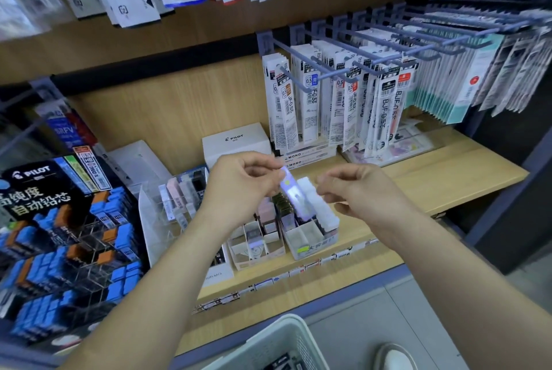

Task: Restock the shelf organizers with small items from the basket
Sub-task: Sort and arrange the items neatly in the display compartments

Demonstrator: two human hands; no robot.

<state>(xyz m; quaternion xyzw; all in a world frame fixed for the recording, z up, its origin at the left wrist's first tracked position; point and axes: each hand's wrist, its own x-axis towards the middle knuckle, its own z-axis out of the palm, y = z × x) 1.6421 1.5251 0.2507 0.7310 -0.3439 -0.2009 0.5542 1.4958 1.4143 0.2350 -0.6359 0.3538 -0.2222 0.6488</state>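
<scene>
So at this point the left hand (245, 181) had its fingers (270, 172) pinched on the top end of a slim clear lead case (291, 187). It was held tilted right above the white cardboard organizer (310, 239) on the wooden shelf (433, 187). The right hand (358, 190) sat just beside it with fingers curled in toward the case. Honestly I couldn't tell whether they were gripping anything or only touching the row of white cases (316, 205) in the back of that organizer.

Progress-wise, I'd call it somewhere in the middle. That organizer had its back slots filled, while the front slots looked bare. The second organizer (254, 250) just to its left also had packed rear compartments and mostly open front ones. The white basket (268, 337) down at the bottom edge had a few dark items showing inside, so my guess is more stock was left to shelve. This case hadn't gone into a slot yet.
</scene>
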